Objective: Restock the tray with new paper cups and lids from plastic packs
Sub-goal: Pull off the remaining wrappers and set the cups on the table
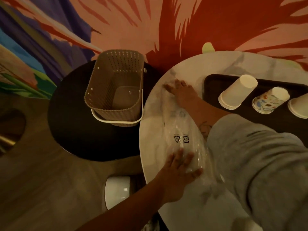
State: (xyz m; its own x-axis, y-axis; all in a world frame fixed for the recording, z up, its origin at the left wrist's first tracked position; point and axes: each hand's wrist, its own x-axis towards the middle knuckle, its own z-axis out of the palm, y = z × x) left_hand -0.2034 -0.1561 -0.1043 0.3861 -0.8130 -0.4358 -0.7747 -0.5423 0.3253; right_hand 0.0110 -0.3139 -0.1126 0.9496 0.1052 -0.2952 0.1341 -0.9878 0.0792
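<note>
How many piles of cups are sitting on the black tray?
3: a white cup stack at the left of the tray, a patterned cup stack in the middle, a second white stack cut off at the right edge. More may be hidden.

Counter (191, 67): white marble, grey veining; tray (210, 81): black. White cups (236, 95) plain; printed cup (268, 101) white with multicoloured blotches. Basket (106, 92): beige, woven-dot texture, handle (116, 121) white; plastic pack (180, 130) clear, black symbols; sleeve (250, 155) grey.
</note>
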